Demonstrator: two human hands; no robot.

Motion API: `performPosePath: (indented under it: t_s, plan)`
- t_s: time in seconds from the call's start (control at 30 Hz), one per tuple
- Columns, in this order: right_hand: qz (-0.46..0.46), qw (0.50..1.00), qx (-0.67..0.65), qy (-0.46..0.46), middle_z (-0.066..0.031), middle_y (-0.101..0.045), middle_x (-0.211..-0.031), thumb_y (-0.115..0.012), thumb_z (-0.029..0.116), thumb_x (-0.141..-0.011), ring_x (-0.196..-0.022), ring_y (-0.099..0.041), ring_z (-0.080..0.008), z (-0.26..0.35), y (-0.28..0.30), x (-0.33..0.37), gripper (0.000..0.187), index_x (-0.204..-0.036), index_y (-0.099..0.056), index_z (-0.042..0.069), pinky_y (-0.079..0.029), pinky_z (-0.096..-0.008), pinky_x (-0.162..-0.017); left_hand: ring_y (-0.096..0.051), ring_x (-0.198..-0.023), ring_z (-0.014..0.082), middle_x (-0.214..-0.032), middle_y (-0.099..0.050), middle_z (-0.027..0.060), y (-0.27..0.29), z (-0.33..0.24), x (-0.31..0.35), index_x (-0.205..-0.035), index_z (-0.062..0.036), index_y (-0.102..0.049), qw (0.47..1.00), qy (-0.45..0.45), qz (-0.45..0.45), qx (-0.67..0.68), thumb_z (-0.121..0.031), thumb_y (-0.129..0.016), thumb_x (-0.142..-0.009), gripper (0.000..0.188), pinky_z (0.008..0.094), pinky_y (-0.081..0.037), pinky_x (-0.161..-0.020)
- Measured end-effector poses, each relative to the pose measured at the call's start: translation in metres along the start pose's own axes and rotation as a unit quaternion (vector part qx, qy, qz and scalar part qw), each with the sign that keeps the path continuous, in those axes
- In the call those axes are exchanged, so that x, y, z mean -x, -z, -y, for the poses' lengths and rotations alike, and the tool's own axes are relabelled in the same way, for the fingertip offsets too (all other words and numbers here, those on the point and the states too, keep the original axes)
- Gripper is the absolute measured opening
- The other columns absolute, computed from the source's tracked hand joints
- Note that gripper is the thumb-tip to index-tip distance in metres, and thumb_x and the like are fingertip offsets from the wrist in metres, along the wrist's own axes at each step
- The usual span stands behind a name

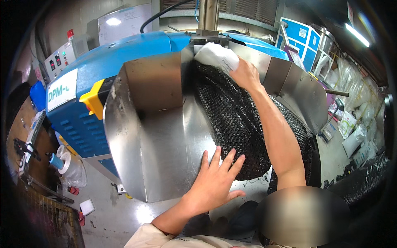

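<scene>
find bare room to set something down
Bare: left part of the metal tray, between left wall and black bubble wrap, beyond the left hand. Crowded: its right side, under the wrap, and the back, where the right hand holds a white wad.

Wrap (231,120) lies on the right half of the tray (165,161). Machine (120,56) stands behind; roll (71,162) at left; bags (355,139) lie at right.
</scene>
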State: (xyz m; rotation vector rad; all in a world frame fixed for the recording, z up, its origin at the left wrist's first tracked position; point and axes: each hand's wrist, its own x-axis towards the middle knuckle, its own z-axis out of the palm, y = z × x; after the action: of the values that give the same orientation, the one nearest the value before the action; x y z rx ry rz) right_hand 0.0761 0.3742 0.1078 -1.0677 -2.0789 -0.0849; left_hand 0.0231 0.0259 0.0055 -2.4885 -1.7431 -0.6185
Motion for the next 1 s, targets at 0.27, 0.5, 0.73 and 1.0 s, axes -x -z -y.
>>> performPosePath:
  t_s: [0.27, 0.5, 0.73, 1.0]
  plan:
    - [0.013, 1.0, 0.01, 0.02, -0.0264, -0.075, -0.114, -0.075, 0.025, -0.079, -0.111, -0.071, -0.0435, 0.014, 0.0, -0.041, 0.051, -0.126, -0.071, 0.004, -0.055, -0.0506, -0.099, -0.041, -0.143, 0.055, -0.159, -0.043, 0.0262, 0.007, 0.003, -0.003, -0.159, -0.0055, -0.04, 0.998, -0.044, 0.005, 0.046, -0.061, -0.068, -0.093, 0.09, 0.066, -0.033, -0.118]
    - [0.011, 0.999, 0.032, -0.004, -0.0219, -0.074, -0.121, -0.065, 0.017, -0.086, -0.117, -0.07, -0.0408, 0.025, -0.017, -0.05, 0.048, -0.134, -0.069, 0.014, -0.055, -0.051, -0.101, -0.041, -0.145, 0.0526, -0.16, -0.043, 0.0262, 0.013, 0.004, 0.0, -0.159, -0.0055, -0.041, 0.996, -0.055, 0.012, 0.076, -0.062, -0.068, -0.093, 0.091, 0.0615, -0.034, -0.119]
    - [0.014, 0.999, 0.028, -0.022, -0.0214, -0.075, -0.118, -0.065, 0.02, -0.089, -0.113, -0.071, -0.0421, 0.025, -0.028, -0.036, 0.039, -0.127, -0.069, 0.012, -0.056, -0.052, -0.098, -0.045, -0.144, 0.0484, -0.159, -0.045, 0.0238, 0.029, 0.008, 0.01, -0.158, -0.0061, -0.043, 0.995, -0.048, -0.008, 0.083, -0.06, -0.074, -0.088, 0.094, 0.0551, -0.04, -0.117]
    - [0.011, 0.997, 0.015, -0.079, -0.0255, -0.074, -0.117, -0.063, 0.019, -0.091, -0.114, -0.07, -0.0459, 0.026, -0.026, -0.012, 0.039, -0.129, -0.063, 0.013, -0.056, -0.0527, -0.1, -0.043, -0.146, 0.048, -0.161, -0.045, 0.0209, 0.016, 0.011, 0.019, -0.163, -0.0134, -0.037, 0.998, 0.006, -0.026, 0.065, -0.05, -0.08, -0.086, 0.095, 0.0537, -0.036, -0.121]
